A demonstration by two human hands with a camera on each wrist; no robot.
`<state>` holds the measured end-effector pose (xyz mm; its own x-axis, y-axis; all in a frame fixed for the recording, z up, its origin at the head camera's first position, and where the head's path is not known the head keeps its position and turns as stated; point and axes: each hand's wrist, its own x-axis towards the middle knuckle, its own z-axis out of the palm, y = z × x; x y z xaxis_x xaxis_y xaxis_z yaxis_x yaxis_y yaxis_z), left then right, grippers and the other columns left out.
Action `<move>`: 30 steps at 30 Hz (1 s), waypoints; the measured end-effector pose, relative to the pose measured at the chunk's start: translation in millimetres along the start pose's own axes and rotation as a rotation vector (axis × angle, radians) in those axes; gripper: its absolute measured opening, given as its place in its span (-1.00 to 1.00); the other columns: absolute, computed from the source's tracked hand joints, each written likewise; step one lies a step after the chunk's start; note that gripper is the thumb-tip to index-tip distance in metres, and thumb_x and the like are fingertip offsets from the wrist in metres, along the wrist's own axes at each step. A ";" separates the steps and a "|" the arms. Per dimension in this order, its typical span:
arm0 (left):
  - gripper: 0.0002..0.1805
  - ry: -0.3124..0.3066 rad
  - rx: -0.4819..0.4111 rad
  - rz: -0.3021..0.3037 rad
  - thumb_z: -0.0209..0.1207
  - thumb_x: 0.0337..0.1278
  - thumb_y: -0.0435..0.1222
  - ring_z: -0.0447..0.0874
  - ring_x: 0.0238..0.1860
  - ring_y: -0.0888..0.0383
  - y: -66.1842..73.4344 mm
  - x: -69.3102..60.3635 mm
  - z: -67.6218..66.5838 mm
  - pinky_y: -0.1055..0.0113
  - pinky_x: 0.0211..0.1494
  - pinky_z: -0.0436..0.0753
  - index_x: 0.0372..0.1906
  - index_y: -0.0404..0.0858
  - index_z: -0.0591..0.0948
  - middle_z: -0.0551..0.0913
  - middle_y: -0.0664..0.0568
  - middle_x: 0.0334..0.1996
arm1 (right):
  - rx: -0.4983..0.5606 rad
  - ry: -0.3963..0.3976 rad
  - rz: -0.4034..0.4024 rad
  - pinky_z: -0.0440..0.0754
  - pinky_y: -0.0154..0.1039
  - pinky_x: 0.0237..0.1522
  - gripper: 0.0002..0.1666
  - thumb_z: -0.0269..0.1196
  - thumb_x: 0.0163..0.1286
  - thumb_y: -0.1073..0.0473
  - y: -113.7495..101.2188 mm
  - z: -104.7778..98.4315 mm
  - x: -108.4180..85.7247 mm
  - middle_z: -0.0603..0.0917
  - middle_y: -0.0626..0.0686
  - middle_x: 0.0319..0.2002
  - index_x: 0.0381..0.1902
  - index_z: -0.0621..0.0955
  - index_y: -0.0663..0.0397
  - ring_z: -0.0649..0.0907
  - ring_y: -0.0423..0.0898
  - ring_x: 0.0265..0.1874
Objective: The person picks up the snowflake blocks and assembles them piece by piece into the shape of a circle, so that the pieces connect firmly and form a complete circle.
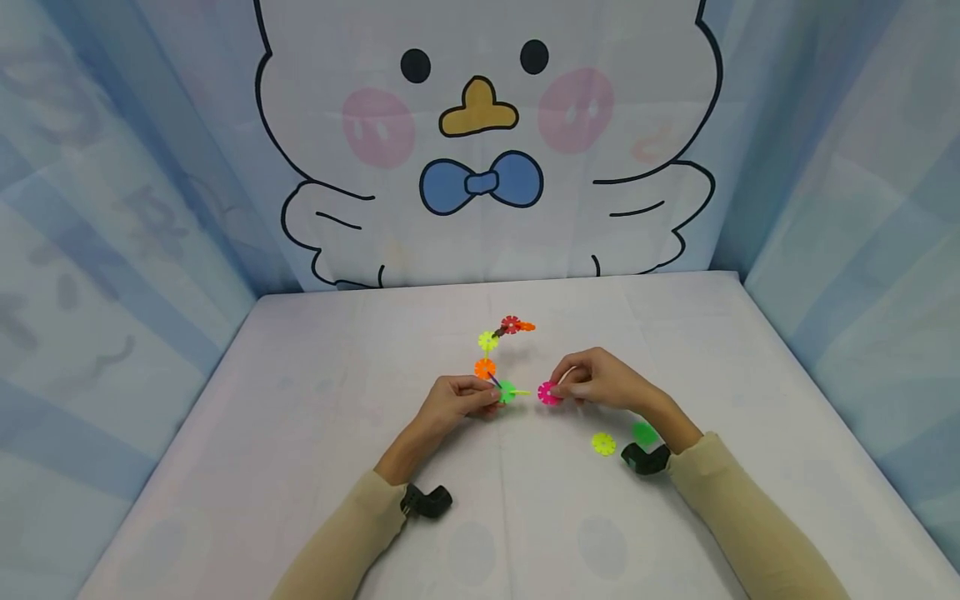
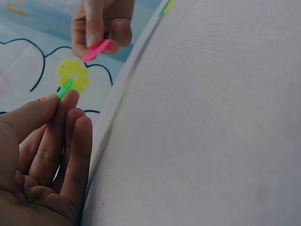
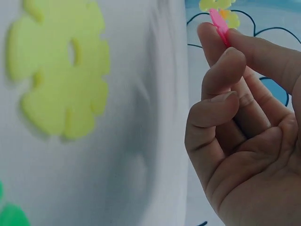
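My left hand [image 1: 459, 402] pinches a green notched disc [image 1: 507, 392] between thumb and fingers; in the left wrist view the green disc [image 2: 66, 88] is edge-on, with a yellow disc [image 2: 73, 75] joined to it. From it a chain runs up and away through an orange disc [image 1: 485, 367], a yellow-green disc [image 1: 488, 341] and a red disc [image 1: 511, 324] to an orange end piece. Just right of the chain, my right hand [image 1: 603, 379] pinches a pink disc [image 1: 548, 393], also visible in the right wrist view as a pink disc [image 3: 219, 26]. A gap separates it from the yellow disc.
A loose yellow disc [image 1: 603, 443] lies on the white table [image 1: 315, 433] below my right hand, with a green disc [image 1: 644, 432] beside it near the right wrist. Behind the table hangs a cloth [image 1: 480, 242] with a cartoon print; patterned curtains stand at both sides.
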<state>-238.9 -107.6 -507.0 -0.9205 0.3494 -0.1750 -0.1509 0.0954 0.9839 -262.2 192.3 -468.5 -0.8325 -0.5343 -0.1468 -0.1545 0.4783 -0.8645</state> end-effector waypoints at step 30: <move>-0.74 -0.011 0.022 0.012 0.37 0.38 -0.29 0.82 -0.29 0.26 -0.1 -0.6 -0.5 0.38 -0.06 0.83 -0.01 -0.42 0.78 0.86 0.07 -0.31 | 0.018 0.036 -0.029 0.56 -0.36 -0.43 -0.84 0.34 0.44 0.30 -8.3 17.7 3.6 0.79 0.25 -0.34 -0.08 0.74 0.24 0.56 -0.18 -0.51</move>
<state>-238.5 -108.3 -506.9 -0.9182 0.3606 -0.1636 -0.1319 0.1111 0.9850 -254.5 174.0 -470.3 -0.8466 -0.5219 -0.1046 -0.1690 0.4501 -0.8769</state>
